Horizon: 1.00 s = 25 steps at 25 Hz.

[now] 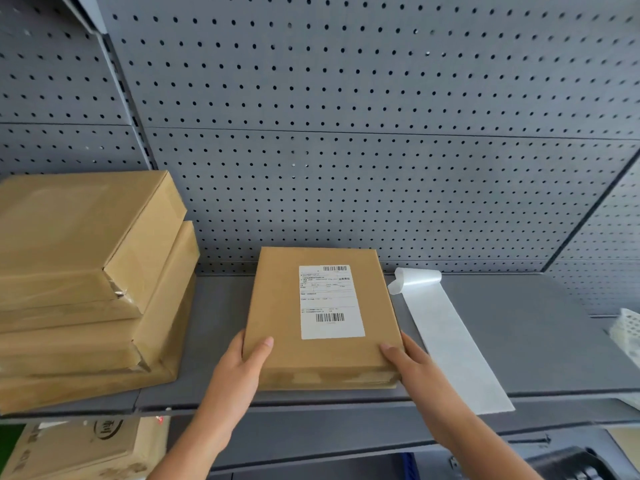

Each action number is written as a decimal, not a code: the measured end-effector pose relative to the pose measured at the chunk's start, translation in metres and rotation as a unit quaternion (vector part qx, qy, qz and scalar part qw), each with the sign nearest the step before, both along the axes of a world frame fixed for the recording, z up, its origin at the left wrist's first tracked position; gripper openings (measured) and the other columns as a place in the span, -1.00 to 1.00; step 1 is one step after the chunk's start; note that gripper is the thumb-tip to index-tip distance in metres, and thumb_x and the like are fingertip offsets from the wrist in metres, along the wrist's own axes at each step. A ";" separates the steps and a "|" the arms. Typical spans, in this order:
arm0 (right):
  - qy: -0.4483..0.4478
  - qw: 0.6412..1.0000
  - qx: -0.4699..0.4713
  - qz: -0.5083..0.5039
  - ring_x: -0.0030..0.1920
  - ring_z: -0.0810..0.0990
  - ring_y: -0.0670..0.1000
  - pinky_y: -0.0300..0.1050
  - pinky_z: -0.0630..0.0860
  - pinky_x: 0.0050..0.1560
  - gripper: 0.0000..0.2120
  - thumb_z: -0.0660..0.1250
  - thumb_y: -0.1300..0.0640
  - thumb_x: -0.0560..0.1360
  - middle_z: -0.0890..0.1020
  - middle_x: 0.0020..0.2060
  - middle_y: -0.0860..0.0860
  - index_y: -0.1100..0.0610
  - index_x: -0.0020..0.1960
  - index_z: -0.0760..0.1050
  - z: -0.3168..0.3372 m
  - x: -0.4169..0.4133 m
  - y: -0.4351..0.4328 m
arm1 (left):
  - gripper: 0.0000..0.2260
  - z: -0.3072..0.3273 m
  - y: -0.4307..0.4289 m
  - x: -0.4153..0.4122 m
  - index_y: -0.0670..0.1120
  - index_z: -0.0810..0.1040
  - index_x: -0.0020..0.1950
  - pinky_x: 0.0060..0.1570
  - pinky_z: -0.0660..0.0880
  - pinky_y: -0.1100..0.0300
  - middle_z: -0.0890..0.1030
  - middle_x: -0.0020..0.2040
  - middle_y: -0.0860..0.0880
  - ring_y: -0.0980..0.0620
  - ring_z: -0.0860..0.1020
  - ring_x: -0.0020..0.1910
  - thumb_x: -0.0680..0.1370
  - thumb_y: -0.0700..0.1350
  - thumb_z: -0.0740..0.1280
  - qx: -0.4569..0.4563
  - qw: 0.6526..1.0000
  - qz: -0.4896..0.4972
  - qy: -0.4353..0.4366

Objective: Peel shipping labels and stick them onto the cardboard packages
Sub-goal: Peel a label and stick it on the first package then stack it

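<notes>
A flat brown cardboard package [277,306] lies on the grey shelf [540,341] in the middle of the view. A white shipping label [330,301] with two barcodes is stuck on its top face. My left hand [239,368] grips the package's near left corner, thumb on top. At the near right corner my right hand [410,362] holds it the same way. A strip of white label backing paper [450,341] lies to the right of the package, its far end curled up.
A stack of three brown packages [86,282] without visible labels fills the shelf's left side. A white perforated basket [627,330] shows at the right edge. Grey pegboard [346,133] forms the back wall. Printed cartons [69,448] sit below the shelf at left.
</notes>
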State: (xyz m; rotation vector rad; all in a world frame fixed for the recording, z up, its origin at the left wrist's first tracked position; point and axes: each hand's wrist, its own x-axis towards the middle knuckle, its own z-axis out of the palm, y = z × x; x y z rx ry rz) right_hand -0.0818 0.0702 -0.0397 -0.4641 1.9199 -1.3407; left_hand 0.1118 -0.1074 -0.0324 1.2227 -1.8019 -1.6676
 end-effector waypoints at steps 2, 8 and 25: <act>0.013 0.999 -0.027 -0.033 0.05 0.62 -0.32 -0.27 0.42 0.08 -0.75 0.22 0.05 0.64 0.70 0.00 -0.34 -0.25 0.21 0.53 0.009 -0.011 0.014 | -0.74 0.010 0.010 -0.010 0.19 0.47 0.34 0.01 0.39 0.30 0.62 0.16 0.27 0.33 0.52 0.15 0.64 0.08 0.28 -0.010 0.999 -0.016 0.026; 0.067 0.986 -0.038 -0.150 0.21 0.60 -0.08 0.05 0.43 0.33 -0.69 0.26 -0.10 0.60 0.68 0.14 -0.19 -0.15 0.33 0.51 0.033 -0.064 0.085 | -0.73 0.033 0.056 -0.085 0.19 0.45 0.34 -0.05 0.39 0.41 0.61 0.18 0.28 0.38 0.53 0.12 0.63 0.11 0.29 -0.016 0.991 -0.120 0.058; 0.051 0.938 -0.037 -0.341 -0.10 0.60 0.04 -0.05 0.51 0.04 -0.75 0.27 0.07 0.61 0.67 -0.06 0.04 0.07 0.23 0.59 0.024 -0.232 0.245 | -0.52 0.000 0.198 -0.316 -0.07 0.37 0.43 0.05 0.43 0.20 0.58 0.26 -0.02 0.03 0.53 0.08 0.61 0.15 0.30 -0.025 0.965 -0.260 0.021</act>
